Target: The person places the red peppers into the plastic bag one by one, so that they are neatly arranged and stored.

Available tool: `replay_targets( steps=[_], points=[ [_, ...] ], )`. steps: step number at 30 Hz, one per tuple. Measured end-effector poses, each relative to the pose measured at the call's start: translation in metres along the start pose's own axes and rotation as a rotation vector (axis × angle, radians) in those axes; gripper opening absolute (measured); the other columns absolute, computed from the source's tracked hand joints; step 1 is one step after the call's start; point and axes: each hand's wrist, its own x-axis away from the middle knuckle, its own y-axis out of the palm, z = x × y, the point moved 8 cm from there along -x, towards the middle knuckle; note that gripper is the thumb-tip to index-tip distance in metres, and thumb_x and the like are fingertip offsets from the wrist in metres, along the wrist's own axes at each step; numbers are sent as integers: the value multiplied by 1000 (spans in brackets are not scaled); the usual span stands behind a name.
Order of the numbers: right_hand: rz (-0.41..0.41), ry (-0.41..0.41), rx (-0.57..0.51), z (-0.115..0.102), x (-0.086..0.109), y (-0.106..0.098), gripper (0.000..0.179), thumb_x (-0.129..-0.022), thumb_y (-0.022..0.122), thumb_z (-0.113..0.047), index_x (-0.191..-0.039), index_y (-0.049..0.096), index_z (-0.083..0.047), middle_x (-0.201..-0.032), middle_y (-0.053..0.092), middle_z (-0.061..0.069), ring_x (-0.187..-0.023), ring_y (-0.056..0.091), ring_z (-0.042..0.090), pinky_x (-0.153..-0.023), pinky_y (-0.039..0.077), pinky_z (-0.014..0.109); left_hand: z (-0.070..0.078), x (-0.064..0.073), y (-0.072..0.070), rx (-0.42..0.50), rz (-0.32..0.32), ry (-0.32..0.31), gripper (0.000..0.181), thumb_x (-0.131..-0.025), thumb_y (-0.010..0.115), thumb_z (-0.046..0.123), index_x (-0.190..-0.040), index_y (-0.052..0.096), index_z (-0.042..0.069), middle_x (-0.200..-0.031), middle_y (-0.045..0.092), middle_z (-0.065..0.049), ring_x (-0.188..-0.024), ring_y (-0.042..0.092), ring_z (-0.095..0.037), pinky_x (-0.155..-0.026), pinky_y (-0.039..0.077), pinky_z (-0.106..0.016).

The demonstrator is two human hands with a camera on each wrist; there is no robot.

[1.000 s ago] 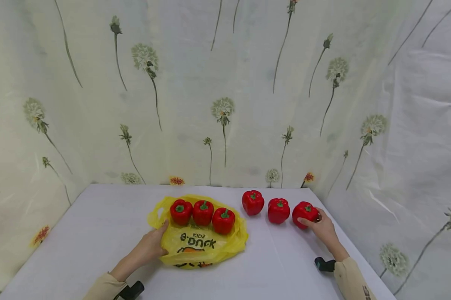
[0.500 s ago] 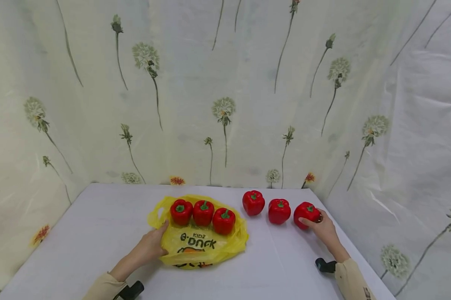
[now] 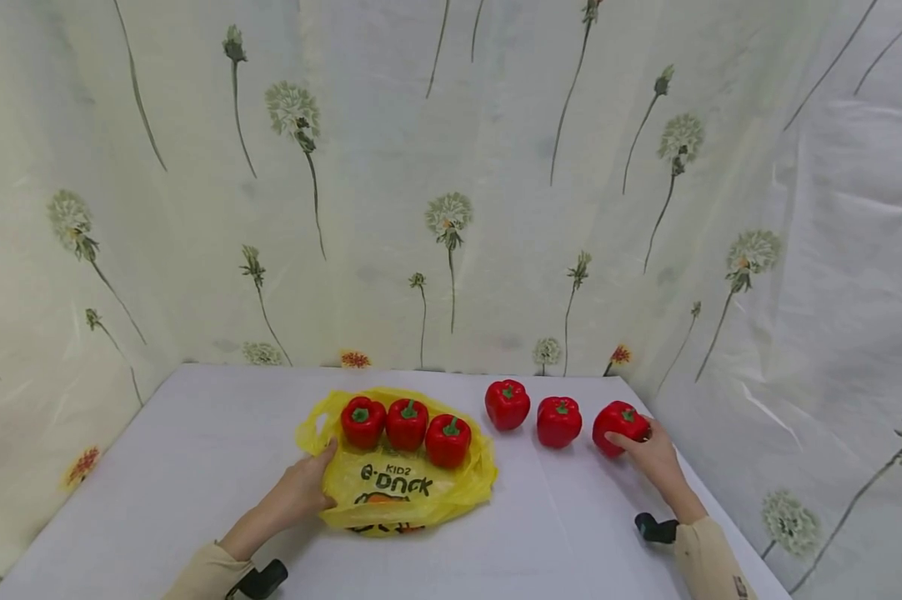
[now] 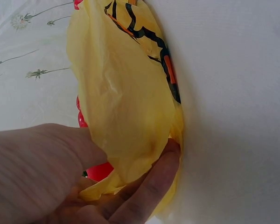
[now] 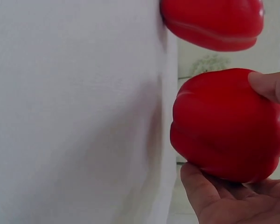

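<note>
In the open mouth of the yellow plastic bag (image 3: 451, 506) sit three red bell peppers (image 3: 406, 427); two loose peppers (image 3: 559, 423) stand outside, to its right. The left hand (image 3: 306, 489) pinches the bag's left edge. Farthest right of the bag, the right hand (image 3: 655, 460) reaches forward, thumb and fingers grasping a sixth pepper (image 3: 618, 423).

Right hand (image 3: 657, 457) and pepper (image 3: 618, 420) slightly farther right
</note>
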Motion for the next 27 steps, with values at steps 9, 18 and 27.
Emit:
replay_targets(
  steps=[9,18,27],
  points=[
    [-2,-69,-35,-9,-4,-3,115,-75,73,-59,-152,12,2,-149,25,32,-132,27,51,-90,48,59,-2,-2,1,15,-14,-26,92,-64,83,-5,-142,35,-12,-133,52,-32,-82,55,-24,-65,51,-34],
    [-48,-85,6,-34,18,-8,110,-80,71,-55,-152,10,3,-148,27,31,-131,28,49,-92,48,57,-1,-1,1,2,-12,-19,91,-64,83,-4,-142,36,-13,-132,53,-32,-89,58,-26,-71,53,-38],
    [-69,-106,11,-45,20,-10,114,-79,69,-59,-153,7,1,-149,26,31,-131,28,49,-95,45,59,0,-1,0,-7,-7,-9,91,-63,84,-4,-141,37,-13,-132,54,-31,-94,60,-30,-73,53,-40]
  ],
)
